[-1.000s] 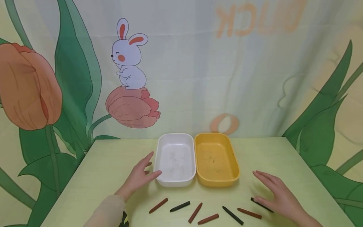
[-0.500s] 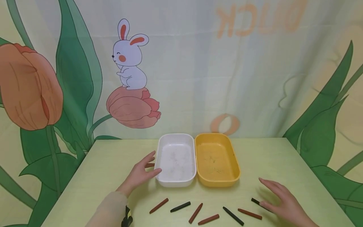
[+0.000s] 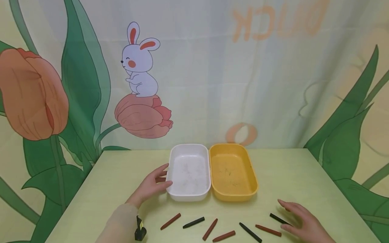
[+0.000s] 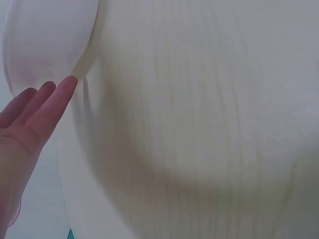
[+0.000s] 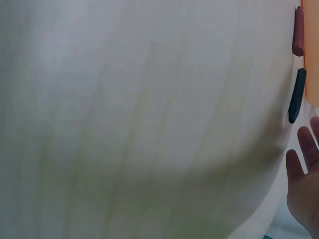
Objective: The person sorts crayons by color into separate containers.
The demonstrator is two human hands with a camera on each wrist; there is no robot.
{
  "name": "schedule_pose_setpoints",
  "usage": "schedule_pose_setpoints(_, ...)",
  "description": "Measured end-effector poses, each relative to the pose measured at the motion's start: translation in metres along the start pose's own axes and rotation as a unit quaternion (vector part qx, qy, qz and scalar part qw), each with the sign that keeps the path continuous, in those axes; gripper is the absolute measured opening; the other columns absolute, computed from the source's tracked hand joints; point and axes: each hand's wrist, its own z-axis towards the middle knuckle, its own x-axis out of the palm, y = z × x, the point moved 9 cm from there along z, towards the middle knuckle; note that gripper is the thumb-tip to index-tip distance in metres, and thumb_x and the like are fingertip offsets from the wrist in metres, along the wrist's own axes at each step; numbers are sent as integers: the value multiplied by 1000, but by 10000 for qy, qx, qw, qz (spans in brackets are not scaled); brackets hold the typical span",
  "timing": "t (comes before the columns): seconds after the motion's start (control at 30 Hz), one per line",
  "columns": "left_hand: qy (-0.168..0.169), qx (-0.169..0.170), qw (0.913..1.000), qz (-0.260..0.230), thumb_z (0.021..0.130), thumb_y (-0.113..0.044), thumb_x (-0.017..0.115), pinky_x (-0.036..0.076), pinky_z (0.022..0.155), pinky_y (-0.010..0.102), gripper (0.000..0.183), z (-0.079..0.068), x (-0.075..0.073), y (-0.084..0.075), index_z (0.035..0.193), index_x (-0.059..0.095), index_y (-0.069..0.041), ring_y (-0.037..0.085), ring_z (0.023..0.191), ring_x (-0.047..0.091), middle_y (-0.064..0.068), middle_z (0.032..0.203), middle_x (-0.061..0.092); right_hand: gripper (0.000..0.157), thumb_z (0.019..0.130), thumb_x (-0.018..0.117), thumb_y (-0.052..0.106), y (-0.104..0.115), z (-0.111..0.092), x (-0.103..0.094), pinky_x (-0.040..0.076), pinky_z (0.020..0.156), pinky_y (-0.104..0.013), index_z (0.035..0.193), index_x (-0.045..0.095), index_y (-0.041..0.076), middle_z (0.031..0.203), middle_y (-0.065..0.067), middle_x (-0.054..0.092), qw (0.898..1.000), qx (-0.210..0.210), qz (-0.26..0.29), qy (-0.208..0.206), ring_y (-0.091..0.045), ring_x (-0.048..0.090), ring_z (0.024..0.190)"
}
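My left hand (image 3: 150, 187) is at the left side of a white plastic tray (image 3: 188, 198), thumb and fingers spread along its rim. In the left wrist view its straight fingertips reach the edge of the white tray (image 4: 52, 35). My right hand (image 3: 304, 221) is at the right, fingers relaxed and nothing in its grasp. Right beside it lies a black crayon (image 3: 279, 218), its near end overlapped by the hand. Left of that are a brown crayon (image 3: 268, 230) and another black crayon (image 3: 250, 232). In the right wrist view, the fingers point up past a black crayon (image 5: 297, 97).
A yellow tray (image 3: 235, 197) stands against the white one, with small dark marks on its bottom. More crayons lie in front: a brown one (image 3: 171, 221), a black one (image 3: 193, 222) and two further brown ones. Behind the table (image 3: 121, 168) hangs a printed curtain (image 3: 194, 84).
My right hand has drawn back toward the front edge, uncovering more of the black crayon. The left hand has edged slightly right against the white tray. Crayons and trays keep their places.
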Motion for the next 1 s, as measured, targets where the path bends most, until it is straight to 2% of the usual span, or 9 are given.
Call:
schedule_pose_setpoints(0.13,177,0,9994,-305,89,-20,76,58,83,43,79,4,0,2,154,34,-9,43,123,53,29,143,46,75,77,80,50,-5,-1,5,52,90,-36,141,57,18,127,2,59,9993,273,66,252,-11,57,105)
schedule_pose_setpoints(0.43,440,206,9953,-837,93,-1,64,58,80,45,70,6,0,3,154,29,-1,51,124,49,37,142,40,72,77,82,46,-13,1,10,53,88,-34,140,58,20,126,2,60,9967,611,104,526,-14,57,104)
schedule_pose_setpoints(0.63,428,167,9946,-927,93,1,62,58,81,47,68,6,0,8,154,31,-2,51,123,49,37,142,40,67,77,81,46,-17,2,14,52,88,-32,136,61,21,124,5,60,9966,560,162,580,-12,56,104)
schedule_pose_setpoints(0.87,250,-170,9965,-785,93,-1,63,58,81,45,66,8,-1,15,153,35,-5,47,124,51,30,142,43,65,79,80,43,-20,2,21,52,87,-34,136,61,19,124,0,60,9891,914,481,1047,-19,55,107)
schedule_pose_setpoints(1.0,247,-152,9968,-749,94,-2,62,58,81,45,65,8,-1,14,153,35,-4,47,124,50,30,142,44,61,78,81,41,-20,3,22,52,86,-30,134,63,21,121,4,60,9897,855,476,1046,-16,54,105)
